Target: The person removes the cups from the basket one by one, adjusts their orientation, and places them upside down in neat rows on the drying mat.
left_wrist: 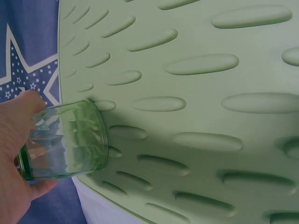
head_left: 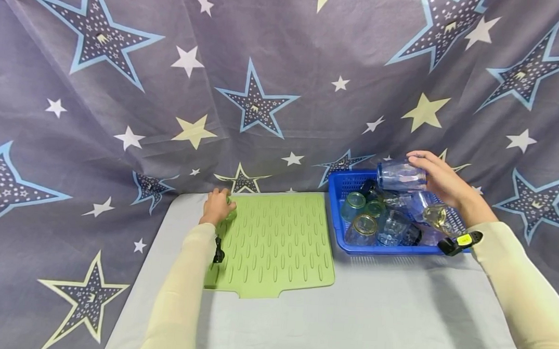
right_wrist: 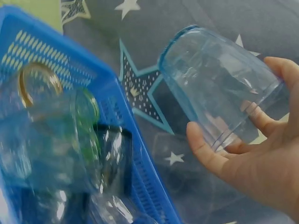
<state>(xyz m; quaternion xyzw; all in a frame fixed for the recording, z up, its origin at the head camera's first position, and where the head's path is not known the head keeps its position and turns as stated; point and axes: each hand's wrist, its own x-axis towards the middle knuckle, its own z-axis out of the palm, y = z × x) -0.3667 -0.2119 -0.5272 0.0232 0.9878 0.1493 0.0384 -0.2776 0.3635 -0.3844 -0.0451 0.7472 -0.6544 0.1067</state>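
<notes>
At the far left corner of the green drying mat (head_left: 274, 289), my left hand (head_left: 218, 207) grips a green-tinted glass (left_wrist: 77, 137). In the left wrist view the thick green end is by the palm and the other end faces the mat; whether it touches is hard to tell. My right hand (head_left: 440, 181) holds a clear blue-tinted glass (head_left: 401, 175) tilted on its side above the blue basket (head_left: 336, 213). The right wrist view shows fingers and thumb around one end of this glass (right_wrist: 219, 84), its blue-edged end pointing away.
Several glasses, among them a yellow-rimmed glass (head_left: 365, 226) and a green-rimmed glass (head_left: 354, 206), crowd the basket to the right of the mat. A star-patterned cloth (head_left: 285, 50) hangs behind the table (head_left: 372, 314).
</notes>
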